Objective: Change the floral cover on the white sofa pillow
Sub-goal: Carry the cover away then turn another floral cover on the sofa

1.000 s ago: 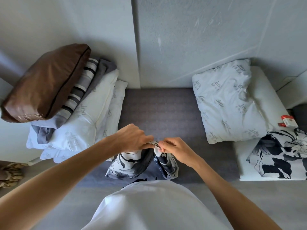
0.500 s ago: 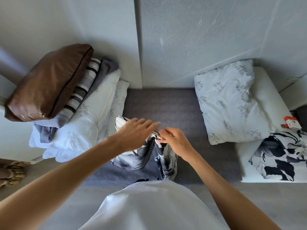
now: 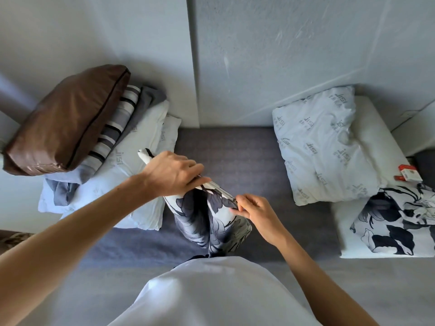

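A pillow in a floral cover [image 3: 207, 222], white with dark grey flowers, stands on edge on the grey sofa seat [image 3: 226, 151] just in front of me. My left hand [image 3: 171, 172] lies over its top seam, fingers stretched along the edge. My right hand [image 3: 256, 210] pinches the same seam at its right end, apparently at the zipper. The cover's far corner [image 3: 144, 152] sticks out past my left hand.
A bare white pillow with grey print [image 3: 324, 144] leans at the right. Another floral cover [image 3: 400, 220] lies on a white cushion, with a red and white packet [image 3: 409, 174] behind it. At the left is a stack: brown cushion [image 3: 66, 118], striped fabric [image 3: 113, 135], white pillows [image 3: 131, 165].
The floral pillow has been lifted and turned so its seam runs diagonally. My left hand has slid up and left along the seam, and my right hand has moved right and down with the seam's end.
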